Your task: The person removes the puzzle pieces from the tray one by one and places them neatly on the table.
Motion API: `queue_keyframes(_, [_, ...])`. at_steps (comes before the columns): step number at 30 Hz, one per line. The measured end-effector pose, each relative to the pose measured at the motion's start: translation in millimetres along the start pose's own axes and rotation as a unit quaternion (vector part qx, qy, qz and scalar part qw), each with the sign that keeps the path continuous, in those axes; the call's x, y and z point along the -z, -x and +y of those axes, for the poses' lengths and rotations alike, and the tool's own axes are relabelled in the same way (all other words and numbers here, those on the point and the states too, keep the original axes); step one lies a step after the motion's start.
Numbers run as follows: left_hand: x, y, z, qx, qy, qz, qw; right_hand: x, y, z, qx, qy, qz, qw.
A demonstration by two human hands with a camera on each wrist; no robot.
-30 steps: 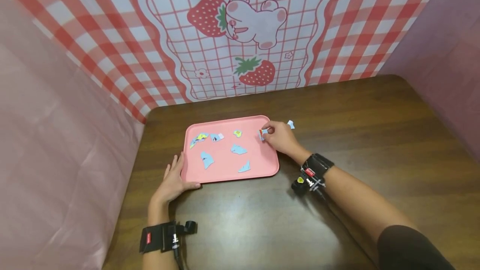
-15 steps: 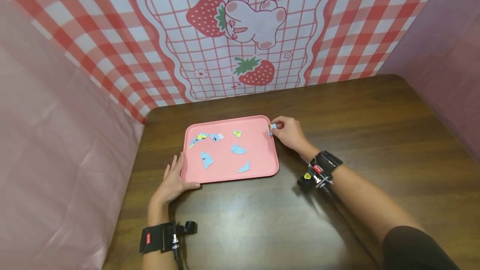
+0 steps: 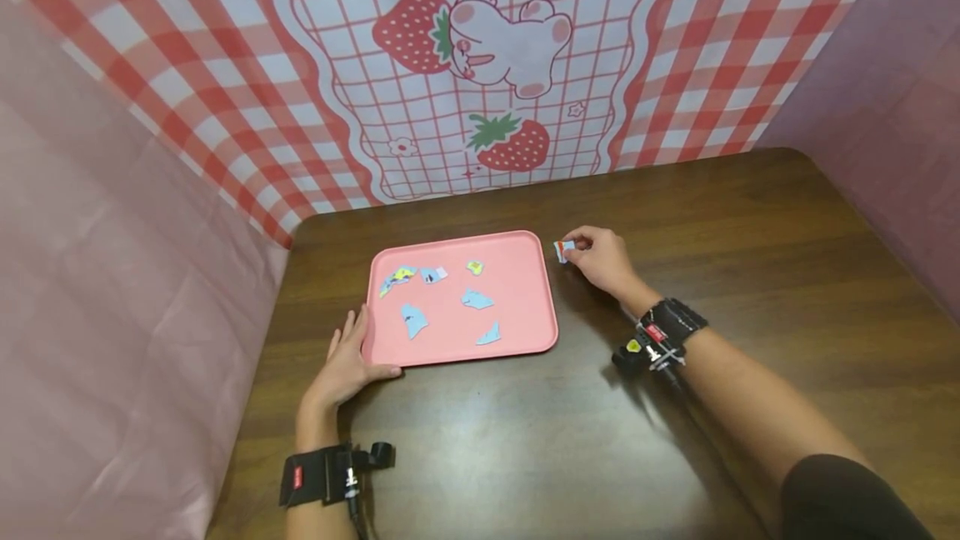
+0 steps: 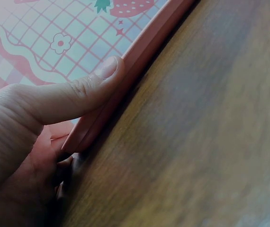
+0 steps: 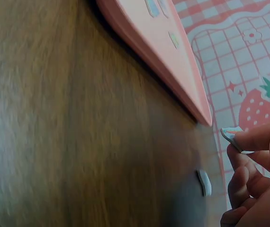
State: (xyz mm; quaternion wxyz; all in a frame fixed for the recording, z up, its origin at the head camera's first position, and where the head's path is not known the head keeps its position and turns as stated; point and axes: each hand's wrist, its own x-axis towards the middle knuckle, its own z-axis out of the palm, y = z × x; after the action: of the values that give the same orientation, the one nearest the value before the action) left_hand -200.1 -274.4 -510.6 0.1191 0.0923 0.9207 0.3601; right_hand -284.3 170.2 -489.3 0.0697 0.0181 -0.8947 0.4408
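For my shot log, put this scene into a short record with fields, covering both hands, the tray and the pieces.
Left hand: left hand touches the pink tray at its near left corner
Right hand: right hand pinches a blue-and-red piece beyond the tray's right edge
On tray: several flat pieces, spread out, mostly light blue, some with yellow
Off tray: a loose piece on the wooden table, seen in the right wrist view
Behind: strawberry-print cloth
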Motion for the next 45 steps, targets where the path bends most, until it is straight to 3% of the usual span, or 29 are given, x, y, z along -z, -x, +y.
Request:
queue_keyframes(30, [0.1, 0.6, 0.1, -0.003, -0.006, -0.001, 1.0, 44.7, -3.6, 35.7, -0.037, 0.047, 0.034, 0.9976])
queue_keyframes(45, [2.7, 1.3, 2.0, 0.004, 0.0, -0.001, 1.0, 53.0, -7.2, 51.5, -0.052, 0.09, 0.033, 0.994])
